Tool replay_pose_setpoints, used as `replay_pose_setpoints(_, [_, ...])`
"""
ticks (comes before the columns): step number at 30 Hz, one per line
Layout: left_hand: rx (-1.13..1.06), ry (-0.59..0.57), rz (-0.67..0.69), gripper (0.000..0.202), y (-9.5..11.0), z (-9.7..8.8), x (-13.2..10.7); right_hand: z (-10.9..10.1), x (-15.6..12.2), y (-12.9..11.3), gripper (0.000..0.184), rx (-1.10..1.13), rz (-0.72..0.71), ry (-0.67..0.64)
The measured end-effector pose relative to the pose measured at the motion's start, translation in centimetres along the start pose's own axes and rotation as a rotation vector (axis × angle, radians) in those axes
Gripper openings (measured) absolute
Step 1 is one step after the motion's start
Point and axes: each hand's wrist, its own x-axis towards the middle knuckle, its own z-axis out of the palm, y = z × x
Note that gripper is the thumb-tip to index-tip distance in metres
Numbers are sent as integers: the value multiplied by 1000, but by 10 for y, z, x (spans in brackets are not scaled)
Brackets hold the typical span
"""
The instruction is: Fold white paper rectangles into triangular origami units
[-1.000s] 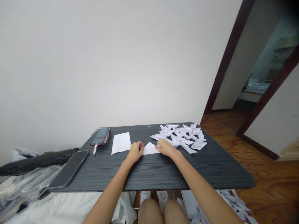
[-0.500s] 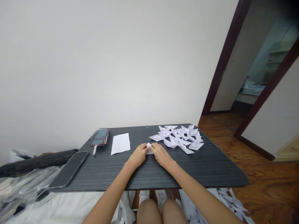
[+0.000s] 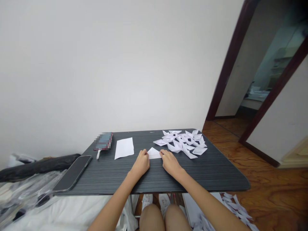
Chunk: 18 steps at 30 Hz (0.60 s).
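Note:
Between my hands a white folded paper [image 3: 154, 154] lies on the dark table [image 3: 110, 178], its top shaped to a point and a straight band along its lower edge. My left hand [image 3: 141, 162] pinches the left end of it. The right end is pinched by my right hand [image 3: 168, 160]. Just beyond my right hand spreads a heap of folded white paper boats [image 3: 184, 141]. A flat white sheet of paper [image 3: 124, 148] rests to the left of my left hand.
A smartphone [image 3: 72, 173] lies at the table's left edge. Behind it sits a pixelated flat object [image 3: 104, 141] with a white stick-like part. Plastic-wrapped bundles [image 3: 31, 189] crowd the left side. More folded papers [image 3: 237, 208] lie on the floor at right. A wall stands behind the table.
My hands have moved apart to the two ends of the folded paper, so more of its pointed top and lower band shows. The view has shifted slightly.

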Motion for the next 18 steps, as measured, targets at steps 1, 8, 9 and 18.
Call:
replay_pose_setpoints(1, [-58, 20, -38, 21, -3, 1, 2, -1, 1, 2, 30, 12, -7, -5])
replay_pose_setpoints(8, [-313, -61, -286, 11, -25, 5, 25, 9, 29, 3, 21, 72, 107, 54])
replay_pose_setpoints(9, [-315, -99, -316, 20, -27, 4, 28, 14, 33, 3, 22, 103, 125, 66])
replay_pose_setpoints(18, [-278, -114, -307, 15, -23, -7, 27, 31, 40, 6, 15, 433, 203, 139])
